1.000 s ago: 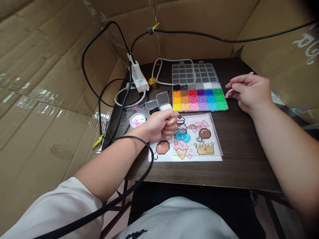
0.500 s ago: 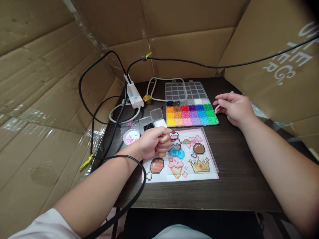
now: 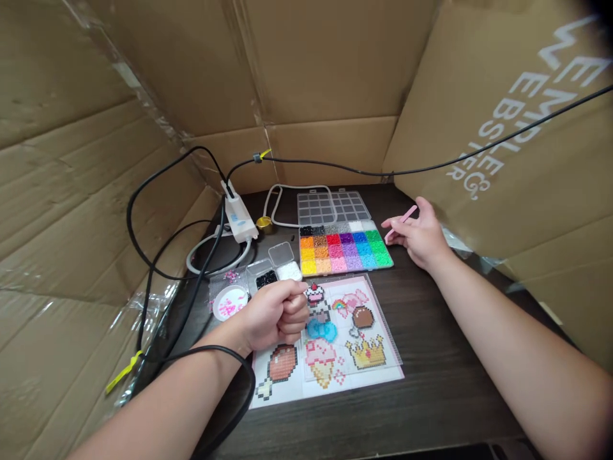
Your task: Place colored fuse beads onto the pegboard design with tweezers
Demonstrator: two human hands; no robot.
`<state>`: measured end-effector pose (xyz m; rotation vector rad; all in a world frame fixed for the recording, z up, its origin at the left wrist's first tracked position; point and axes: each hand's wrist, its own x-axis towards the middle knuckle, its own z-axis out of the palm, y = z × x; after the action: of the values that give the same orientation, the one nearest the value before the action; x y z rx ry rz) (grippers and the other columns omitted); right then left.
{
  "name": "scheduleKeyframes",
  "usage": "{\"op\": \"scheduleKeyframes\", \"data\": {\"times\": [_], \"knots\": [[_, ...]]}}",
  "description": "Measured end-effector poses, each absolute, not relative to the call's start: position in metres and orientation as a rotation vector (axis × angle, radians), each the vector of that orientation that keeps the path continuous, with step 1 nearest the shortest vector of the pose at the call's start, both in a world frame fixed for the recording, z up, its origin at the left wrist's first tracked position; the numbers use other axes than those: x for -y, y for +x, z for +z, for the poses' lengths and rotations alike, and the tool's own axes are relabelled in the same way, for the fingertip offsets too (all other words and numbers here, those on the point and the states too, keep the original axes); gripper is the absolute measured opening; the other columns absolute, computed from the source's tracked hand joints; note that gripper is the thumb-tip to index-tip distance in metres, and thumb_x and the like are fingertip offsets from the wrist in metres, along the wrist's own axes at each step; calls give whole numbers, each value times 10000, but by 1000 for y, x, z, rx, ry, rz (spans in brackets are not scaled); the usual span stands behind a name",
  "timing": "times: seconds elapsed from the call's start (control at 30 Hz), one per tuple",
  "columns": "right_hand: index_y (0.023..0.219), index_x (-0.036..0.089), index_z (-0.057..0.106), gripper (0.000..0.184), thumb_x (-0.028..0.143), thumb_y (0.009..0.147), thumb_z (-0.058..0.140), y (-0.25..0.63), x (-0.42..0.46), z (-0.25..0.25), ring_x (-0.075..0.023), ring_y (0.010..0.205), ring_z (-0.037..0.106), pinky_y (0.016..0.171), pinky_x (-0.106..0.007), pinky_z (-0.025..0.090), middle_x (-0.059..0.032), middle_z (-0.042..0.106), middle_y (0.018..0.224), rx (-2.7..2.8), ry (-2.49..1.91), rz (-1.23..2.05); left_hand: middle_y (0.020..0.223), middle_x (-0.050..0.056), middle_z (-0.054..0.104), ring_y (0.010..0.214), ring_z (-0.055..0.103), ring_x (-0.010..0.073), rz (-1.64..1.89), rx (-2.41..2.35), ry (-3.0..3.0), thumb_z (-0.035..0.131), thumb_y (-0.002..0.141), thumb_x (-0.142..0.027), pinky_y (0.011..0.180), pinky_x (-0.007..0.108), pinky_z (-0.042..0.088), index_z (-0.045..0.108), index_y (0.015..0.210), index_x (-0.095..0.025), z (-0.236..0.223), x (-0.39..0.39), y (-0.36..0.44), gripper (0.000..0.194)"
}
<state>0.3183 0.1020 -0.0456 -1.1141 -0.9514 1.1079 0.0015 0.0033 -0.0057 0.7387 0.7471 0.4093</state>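
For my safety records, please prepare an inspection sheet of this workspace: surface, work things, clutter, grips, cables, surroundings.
Surface: dark wood-grain table.
Work things: pattern sheet partly under clear pegboard; open bead box; dish with pink beads.
Clutter: gold round object near power strip.
Grips: left hand fisted over pattern sheet, contents hidden; right hand holds slim pink tool.
Cables: black cable loops in front of left forearm.
Surroundings: cardboard walls left, back and right.

Place: makeshift craft booth [image 3: 335,144]; room type beyond cannot be told. Evidence: brown corrugated-cardboard walls [image 3: 330,64] on left, back and right, clear tape [image 3: 128,75] attached; dark wood-grain tabletop [image 3: 440,383]; white oblong power strip [image 3: 239,217], black cables [image 3: 364,172]; clear plastic compartment box [image 3: 347,271], multicoloured beads [image 3: 352,249] inside; white paper sheet [image 3: 304,388], pixel patterns [image 3: 282,362].
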Motion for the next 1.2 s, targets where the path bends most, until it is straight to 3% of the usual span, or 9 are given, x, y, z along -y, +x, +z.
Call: {"op": "scheduleKeyframes", "data": {"times": [0.2,0.53,0.73,0.9,1.2], "knots": [[1155,232,511,584,227,662,824,317,-102,-45,-160,556,698,476,-254,567,4,779,781,913,-1074,1118,435,-87,176,384,127,58,409,-719,740,605,863,-458,364,190,163,237,485,-218,-7,-4,0,579],[860,213,638,272,273,703,853,312,-100,-42,-157,617,722,560,-266,609,-37,775,790,764,-1044,1088,438,-89,189,389,135,53,408,-788,707,669,814,-486,383,208,151,254,487,-218,-5,-2,-1,593],[736,193,638,290,332,710,891,314,-104,-46,-164,656,729,652,-294,633,-28,715,719,779,-1011,1123,438,-94,198,390,142,51,406,-803,682,713,781,-520,387,217,167,273,486,-219,-5,-3,-1,610],[775,190,648,322,368,709,907,317,-106,-49,-174,705,749,718,-302,639,-27,697,703,822,-1002,1107,433,-93,197,390,142,53,409,-803,670,697,794,-522,390,221,166,269,484,-221,-6,-3,-2,608],[825,190,679,355,341,642,943,315,-104,-51,-171,699,757,662,-280,635,-34,735,761,851,-999,1033,430,-93,193,385,141,53,403,-791,683,687,811,-513,385,219,175,266,484,-220,-6,-2,-2,608]]}}
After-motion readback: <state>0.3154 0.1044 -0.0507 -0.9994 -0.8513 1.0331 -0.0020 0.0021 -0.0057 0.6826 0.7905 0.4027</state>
